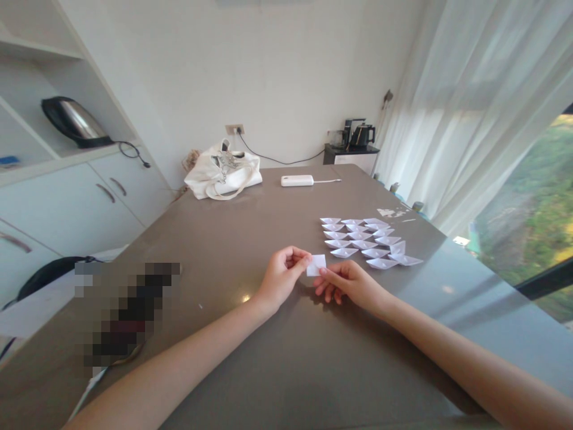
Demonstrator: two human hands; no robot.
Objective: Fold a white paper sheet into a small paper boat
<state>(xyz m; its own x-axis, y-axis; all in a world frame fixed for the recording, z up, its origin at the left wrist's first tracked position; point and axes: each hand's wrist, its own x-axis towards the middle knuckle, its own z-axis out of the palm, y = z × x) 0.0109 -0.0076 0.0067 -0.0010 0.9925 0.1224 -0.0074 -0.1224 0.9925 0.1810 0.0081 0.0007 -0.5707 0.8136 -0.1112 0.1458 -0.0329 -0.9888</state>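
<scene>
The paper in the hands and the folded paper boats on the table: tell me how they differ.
The small paper piece is a flat, roughly square fold; the paper boats are finished shapes with pointed ends. The piece is pinched between the left hand and right hand above the table; the boats lie on it untouched. The piece is single; the boats are many, set in rows. Both are white paper.
</scene>
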